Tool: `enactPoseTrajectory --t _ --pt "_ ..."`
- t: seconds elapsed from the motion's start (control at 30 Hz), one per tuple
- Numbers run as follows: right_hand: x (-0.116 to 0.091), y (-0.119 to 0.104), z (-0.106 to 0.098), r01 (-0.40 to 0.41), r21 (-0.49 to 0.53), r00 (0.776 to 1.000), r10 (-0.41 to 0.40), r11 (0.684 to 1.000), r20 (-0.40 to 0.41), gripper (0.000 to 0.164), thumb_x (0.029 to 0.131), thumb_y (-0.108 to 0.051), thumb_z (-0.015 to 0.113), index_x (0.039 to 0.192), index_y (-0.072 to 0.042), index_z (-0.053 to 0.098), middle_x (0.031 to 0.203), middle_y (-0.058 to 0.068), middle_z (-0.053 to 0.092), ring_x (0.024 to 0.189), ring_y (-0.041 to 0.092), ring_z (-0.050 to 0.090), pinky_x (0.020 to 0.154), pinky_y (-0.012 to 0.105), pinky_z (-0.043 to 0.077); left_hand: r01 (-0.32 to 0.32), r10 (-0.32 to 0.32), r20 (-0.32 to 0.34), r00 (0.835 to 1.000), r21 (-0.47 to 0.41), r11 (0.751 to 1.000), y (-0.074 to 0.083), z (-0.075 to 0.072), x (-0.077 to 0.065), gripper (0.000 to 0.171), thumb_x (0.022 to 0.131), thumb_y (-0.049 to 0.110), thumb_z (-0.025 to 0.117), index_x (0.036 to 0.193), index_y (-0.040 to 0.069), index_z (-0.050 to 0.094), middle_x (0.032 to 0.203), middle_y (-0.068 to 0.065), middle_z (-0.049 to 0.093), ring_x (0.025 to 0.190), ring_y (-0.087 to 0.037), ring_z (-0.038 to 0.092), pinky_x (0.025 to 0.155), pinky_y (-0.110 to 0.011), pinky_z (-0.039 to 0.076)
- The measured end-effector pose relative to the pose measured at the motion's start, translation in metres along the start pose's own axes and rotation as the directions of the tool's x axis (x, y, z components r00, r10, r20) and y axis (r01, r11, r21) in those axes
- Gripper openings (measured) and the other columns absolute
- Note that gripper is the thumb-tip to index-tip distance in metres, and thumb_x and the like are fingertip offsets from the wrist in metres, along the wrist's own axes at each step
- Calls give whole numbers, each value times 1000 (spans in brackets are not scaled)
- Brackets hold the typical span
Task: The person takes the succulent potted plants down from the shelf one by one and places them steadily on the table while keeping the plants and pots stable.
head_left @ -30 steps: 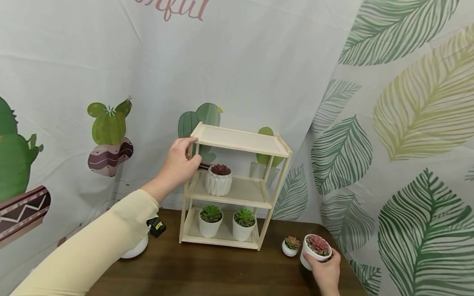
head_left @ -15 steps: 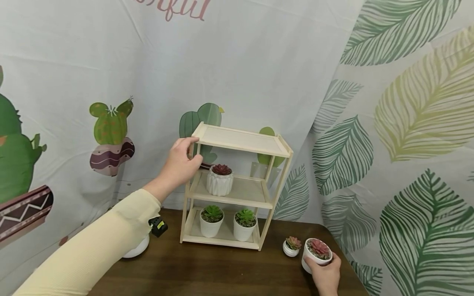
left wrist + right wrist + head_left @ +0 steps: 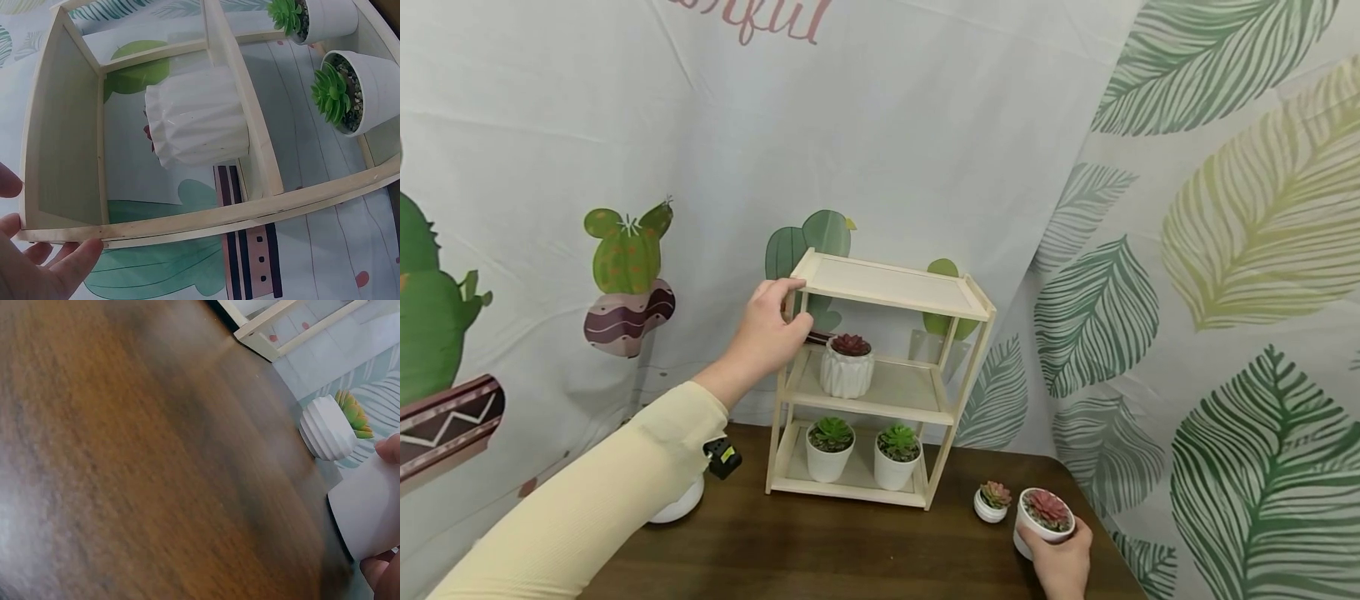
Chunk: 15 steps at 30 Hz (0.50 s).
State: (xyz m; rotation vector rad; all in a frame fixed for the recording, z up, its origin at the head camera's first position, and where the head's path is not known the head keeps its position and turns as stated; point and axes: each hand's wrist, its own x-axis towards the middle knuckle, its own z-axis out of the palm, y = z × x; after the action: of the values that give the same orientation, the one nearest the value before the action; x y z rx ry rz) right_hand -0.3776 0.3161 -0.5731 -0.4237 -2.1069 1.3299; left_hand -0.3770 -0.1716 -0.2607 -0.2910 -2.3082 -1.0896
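My left hand [image 3: 767,329] holds the upper left corner of a three-tier pale wooden shelf rack [image 3: 887,279]; in the left wrist view its fingertips [image 3: 84,256] lie against the frame. At the table's right side, my right hand [image 3: 1062,560] grips a white pot with a pink-red succulent [image 3: 1048,508], thumb on the near side. The right wrist view shows this pot's smooth wall [image 3: 365,506] close to the tabletop. Just left of it stands a small ribbed pot with an orange-green succulent [image 3: 992,502]. A ridged white pot with a dark red succulent [image 3: 847,371] sits on the middle shelf.
Two white pots with green succulents, a left one [image 3: 830,454] and a right one [image 3: 897,458], stand on the bottom shelf. A white rounded object [image 3: 683,504] is partly behind the left sleeve. Printed cloth [image 3: 925,125] hangs behind the dark wooden table [image 3: 820,550].
My right hand and the pink-red succulent pot have come slightly lower and nearer in the head view. The left hand stays at the rack's corner; the view has shifted a little.
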Motion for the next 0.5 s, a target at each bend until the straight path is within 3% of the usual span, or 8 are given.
enactPoseTrajectory --t 0.5 --pt "0 4 0 -40 -42 999 41 998 21 98 73 -19 90 146 9 31 138 38 47 128 55 48 109 63 38 10 -10 -21 1000 4 1000 0 1 1 60 94 21 48 154 17 45 114 -13 44 80 -27 42 73 -43 37"
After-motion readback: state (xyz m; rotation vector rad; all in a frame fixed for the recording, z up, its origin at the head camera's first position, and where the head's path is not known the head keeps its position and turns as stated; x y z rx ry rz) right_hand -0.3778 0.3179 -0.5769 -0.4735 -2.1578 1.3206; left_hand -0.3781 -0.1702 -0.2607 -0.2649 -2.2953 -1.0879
